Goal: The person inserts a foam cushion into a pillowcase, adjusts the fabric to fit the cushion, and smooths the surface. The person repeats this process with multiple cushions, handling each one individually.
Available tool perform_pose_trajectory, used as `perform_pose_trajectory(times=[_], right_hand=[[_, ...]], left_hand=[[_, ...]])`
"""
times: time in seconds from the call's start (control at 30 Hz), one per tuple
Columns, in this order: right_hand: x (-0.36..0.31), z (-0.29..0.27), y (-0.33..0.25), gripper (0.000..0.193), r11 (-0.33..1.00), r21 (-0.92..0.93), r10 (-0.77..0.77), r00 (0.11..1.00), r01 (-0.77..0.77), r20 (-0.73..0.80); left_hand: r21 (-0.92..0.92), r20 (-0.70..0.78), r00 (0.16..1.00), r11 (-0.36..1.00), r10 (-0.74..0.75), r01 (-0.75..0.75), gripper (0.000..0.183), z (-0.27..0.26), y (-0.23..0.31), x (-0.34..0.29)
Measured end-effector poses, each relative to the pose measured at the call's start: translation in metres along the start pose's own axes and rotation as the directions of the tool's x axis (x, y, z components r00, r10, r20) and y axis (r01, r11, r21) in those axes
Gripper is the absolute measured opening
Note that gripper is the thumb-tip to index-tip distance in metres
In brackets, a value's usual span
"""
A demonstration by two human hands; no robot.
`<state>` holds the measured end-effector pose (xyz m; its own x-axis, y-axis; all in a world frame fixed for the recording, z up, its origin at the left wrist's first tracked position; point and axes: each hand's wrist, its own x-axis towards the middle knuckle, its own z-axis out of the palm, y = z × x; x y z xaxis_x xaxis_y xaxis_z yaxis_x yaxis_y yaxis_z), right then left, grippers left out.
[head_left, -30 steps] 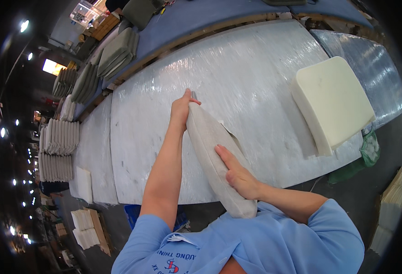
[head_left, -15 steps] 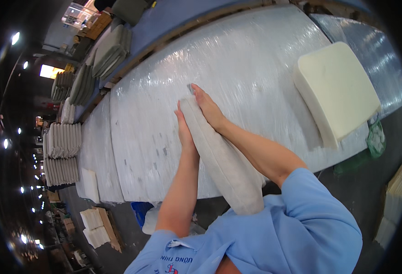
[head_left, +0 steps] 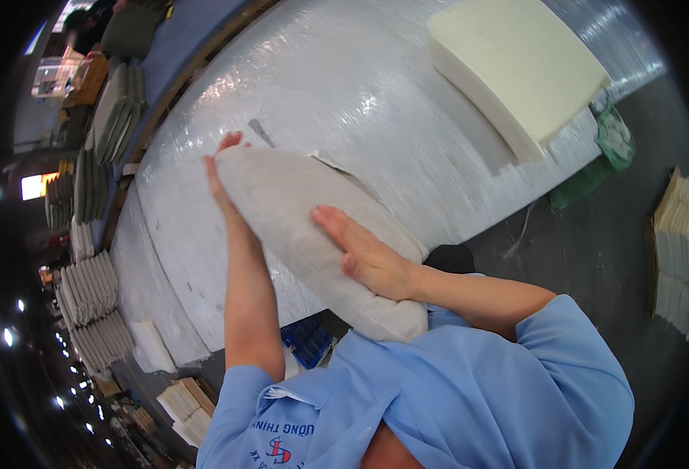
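Observation:
A light grey, fabric-covered cushion (head_left: 297, 211) stands tilted on edge against the front of my shirt, over the plastic-wrapped work surface (head_left: 297, 86). My left hand (head_left: 223, 160) holds it at its far left corner; the fingertips show past the edge and the palm is partly hidden behind it. My right hand (head_left: 372, 262) lies flat on its near face, fingers stretched out and together, gripping nothing. Along the cushion's far upper edge runs a pale loose flap or seam. A small grey strip (head_left: 261, 133) lies on the wrapping beyond my left fingertips.
A cream foam block (head_left: 524, 62) rests at the far right of the surface. A green plastic bag (head_left: 614, 141) hangs by its right edge. Stacked cushions (head_left: 90, 289) stand at the left, a blue crate (head_left: 307, 342) below the near edge, and pale stacked sheets (head_left: 675, 250) at right.
The cushion has turned to show its broad side. My right hand has slid back from the far end onto its face; my left stays at the far end. The view has shifted right.

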<state>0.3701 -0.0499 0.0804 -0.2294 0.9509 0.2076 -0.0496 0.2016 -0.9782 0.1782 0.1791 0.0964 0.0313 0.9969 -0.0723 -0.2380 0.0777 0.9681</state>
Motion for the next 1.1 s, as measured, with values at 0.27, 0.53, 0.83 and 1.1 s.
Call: perform_pose_trajectory(times=[0.27, 0.53, 0.83, 1.1], right_hand=[[-0.058, -0.009, -0.004, 0.097, 0.997, -0.044, 0.058, 0.998, -0.056, 0.031], [-0.098, -0.056, -0.003, 0.088, 0.939, 0.253, 0.216, 0.972, -0.233, 0.094], [0.080, -0.077, 0.003, 0.067, 0.994, 0.068, 0.069, 0.976, -0.084, 0.209], [0.142, 0.000, 0.011, 0.074, 0.998, 0.030, -0.054, 0.947, 0.047, 0.318]], left_hand=[[0.345, 0.098, 0.994, 0.936, 0.041, -0.073, 0.057, -0.026, 0.033, -0.018], [0.175, 0.002, 0.999, 0.983, -0.054, 0.053, 0.059, -0.071, 0.025, -0.032], [0.173, 0.078, 0.978, 0.969, -0.193, 0.178, 0.061, -0.066, 0.039, -0.021], [0.181, -0.042, 0.991, 0.974, -0.128, 0.133, 0.060, -0.043, 0.034, -0.026]])
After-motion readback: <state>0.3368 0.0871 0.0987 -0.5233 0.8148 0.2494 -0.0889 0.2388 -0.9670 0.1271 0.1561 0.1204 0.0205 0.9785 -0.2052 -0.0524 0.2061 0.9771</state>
